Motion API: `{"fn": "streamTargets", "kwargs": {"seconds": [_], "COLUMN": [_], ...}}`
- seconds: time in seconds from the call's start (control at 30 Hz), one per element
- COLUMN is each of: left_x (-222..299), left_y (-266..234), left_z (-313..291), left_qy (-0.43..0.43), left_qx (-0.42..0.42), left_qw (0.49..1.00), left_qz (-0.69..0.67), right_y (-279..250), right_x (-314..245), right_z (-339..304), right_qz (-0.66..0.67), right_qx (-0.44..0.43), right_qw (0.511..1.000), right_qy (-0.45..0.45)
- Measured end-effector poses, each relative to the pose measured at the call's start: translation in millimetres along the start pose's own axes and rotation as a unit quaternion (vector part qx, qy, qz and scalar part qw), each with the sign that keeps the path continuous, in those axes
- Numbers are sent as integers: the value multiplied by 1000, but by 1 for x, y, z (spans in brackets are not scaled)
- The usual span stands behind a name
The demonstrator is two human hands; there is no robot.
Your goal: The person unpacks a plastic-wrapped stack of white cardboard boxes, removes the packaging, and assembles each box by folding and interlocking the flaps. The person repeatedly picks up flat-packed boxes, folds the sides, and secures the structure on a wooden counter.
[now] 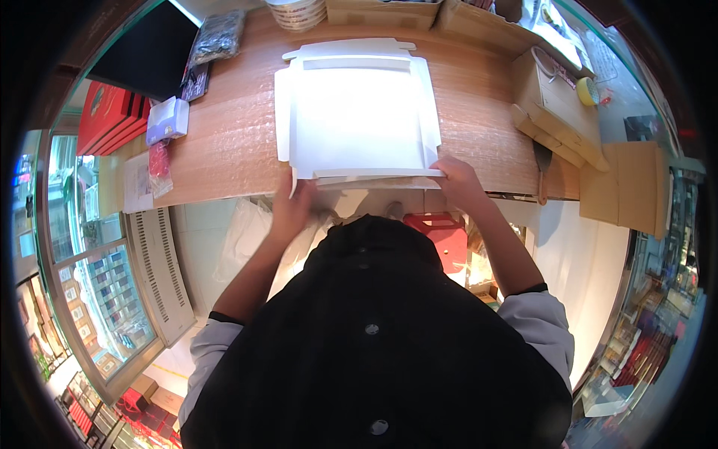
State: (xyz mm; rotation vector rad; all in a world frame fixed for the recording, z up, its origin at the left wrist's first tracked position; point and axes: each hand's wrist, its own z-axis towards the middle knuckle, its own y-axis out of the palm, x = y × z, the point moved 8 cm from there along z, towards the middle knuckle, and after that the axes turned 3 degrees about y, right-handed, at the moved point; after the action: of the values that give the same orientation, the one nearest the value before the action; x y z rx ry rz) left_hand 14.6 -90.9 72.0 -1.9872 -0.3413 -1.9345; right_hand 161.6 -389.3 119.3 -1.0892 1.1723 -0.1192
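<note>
Card tray [355,112], white, flaps [283,116] splayed; right hand [458,181] pinching front corner; left hand [292,205] blurred, opening and grip unclear; uneven pulling could crease it.

From a head-worn fisheye we look steeply down, above and just before the near edge of the desk [232,131], close by, facing across its top.

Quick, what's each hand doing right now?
Right hand: closed on the near-right corner of the shallow white rectangular cardboard tray.
Left hand: at its near-left corner, blurred; grip cannot be told.
</note>
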Motion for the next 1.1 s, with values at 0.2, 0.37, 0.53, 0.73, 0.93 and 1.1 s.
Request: {"fn": "streamTargets", "kwargs": {"seconds": [0.2, 0.37, 0.53, 0.73, 0.93, 1.1], "left_x": [106, 101, 67, 65, 64, 7], "left_y": [-6, -3, -5, 9, 25, 36], "left_z": [18, 24, 24, 25, 9, 24], "left_qy": [171, 131, -2, 39, 170, 204], "left_qx": [-66, -141, -178, -162, -208, -314], "left_qw": [971, 971, 984, 877, 862, 706], "left_qz": [150, 143, 10, 450, 430, 601], "right_y": [3, 1, -2, 5, 10, 37], "right_x": [0, -2, -6, -21, -12, -23], "right_z": [-8, -12, -18, -19, -17, -8], "right_qz": [15, 10, -9, -34, -40, -224], "right_qx": [-6, -2, 21, 53, 58, 4], "right_qw": [1000, 1000, 999, 998, 997, 971], "right_qy": [17, 11, 37, -13, -26, -80]}}
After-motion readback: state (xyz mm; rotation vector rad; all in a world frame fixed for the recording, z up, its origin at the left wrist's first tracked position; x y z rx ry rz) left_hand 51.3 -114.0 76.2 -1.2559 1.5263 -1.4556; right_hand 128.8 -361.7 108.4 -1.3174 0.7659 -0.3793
